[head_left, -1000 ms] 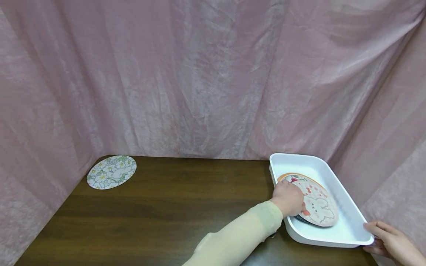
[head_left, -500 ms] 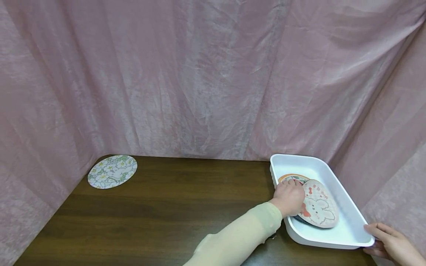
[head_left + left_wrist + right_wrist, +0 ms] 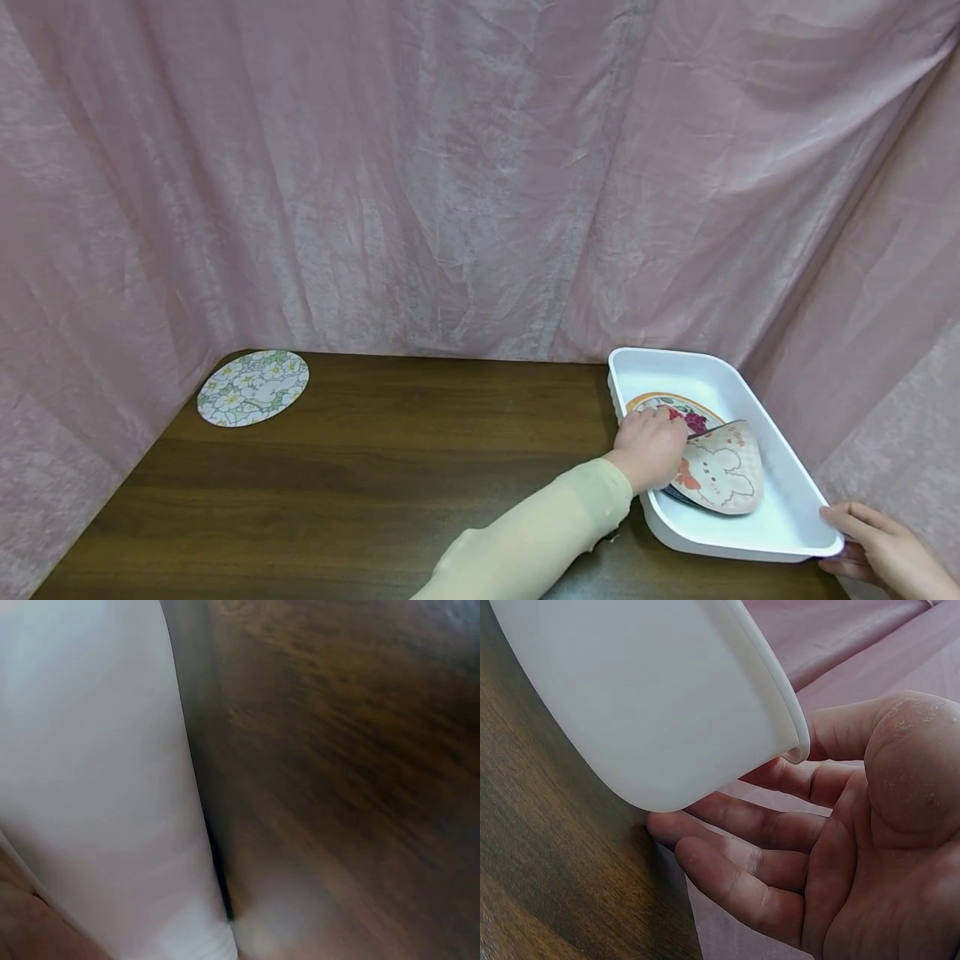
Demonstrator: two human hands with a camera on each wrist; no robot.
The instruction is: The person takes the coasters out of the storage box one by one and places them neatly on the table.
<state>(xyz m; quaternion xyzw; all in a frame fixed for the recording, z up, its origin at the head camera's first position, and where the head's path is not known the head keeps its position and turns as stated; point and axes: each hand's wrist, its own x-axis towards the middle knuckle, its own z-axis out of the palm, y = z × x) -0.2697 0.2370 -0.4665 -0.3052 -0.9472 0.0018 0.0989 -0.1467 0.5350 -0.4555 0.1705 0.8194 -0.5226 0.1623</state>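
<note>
My left hand (image 3: 649, 446) reaches over the near left side of a white plastic tray (image 3: 795, 517) and grips the left edge of a round pink mat (image 3: 716, 479) printed with a white rabbit. The mat's upper part is bent, with its dark edge showing; the fingertips are partly hidden. Beneath it lies an orange-rimmed mat (image 3: 693, 417) with red flowers. A dark edge of another mat (image 3: 678, 497) shows below. At the tray's near right corner my right hand (image 3: 885, 542) holds the rim, thumb over it and fingers (image 3: 735, 825) under and against the outer wall.
Another round mat (image 3: 253, 389) with white flowers and green leaves lies at the far left corner of the brown wooden table (image 3: 420, 467). Pink curtains (image 3: 450, 183) enclose the table at the back and both sides.
The upper part of the rabbit mat has bent down under my left hand, baring more of the flowered mat. My right hand keeps its hold on the tray.
</note>
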